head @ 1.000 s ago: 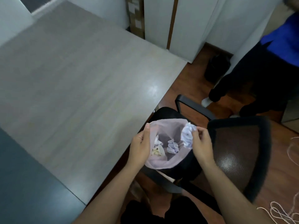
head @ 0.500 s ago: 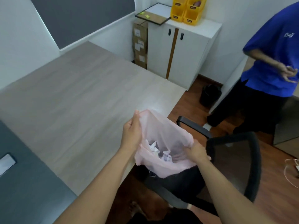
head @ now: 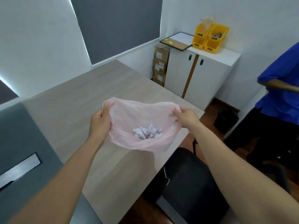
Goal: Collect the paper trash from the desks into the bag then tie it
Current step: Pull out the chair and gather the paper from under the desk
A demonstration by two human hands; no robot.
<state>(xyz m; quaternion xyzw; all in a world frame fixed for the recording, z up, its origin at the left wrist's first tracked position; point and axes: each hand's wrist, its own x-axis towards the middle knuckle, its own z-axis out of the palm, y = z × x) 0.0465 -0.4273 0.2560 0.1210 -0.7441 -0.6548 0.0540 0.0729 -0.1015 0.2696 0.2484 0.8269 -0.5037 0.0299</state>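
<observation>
A thin pink plastic bag (head: 129,115) hangs open in the air over the wooden desk (head: 77,97). Several crumpled white paper balls (head: 146,132) lie at its bottom. My left hand (head: 101,122) pinches the bag's rim on the left side. On the right side my right hand (head: 186,118) grips the rim, and the mouth is stretched wide between the two hands.
A black office chair (head: 191,183) stands below the bag at the desk's near right edge. A person in a blue shirt (head: 281,94) stands at the right. Behind are a white cabinet (head: 207,78) with yellow bins (head: 208,38), stacked cardboard boxes (head: 161,65) and a black bin (head: 226,120).
My right hand dropped the crumpled paper into the bag and took hold of the rim. Both hands lifted the bag from over the chair to above the desk and stretched its mouth wide.
</observation>
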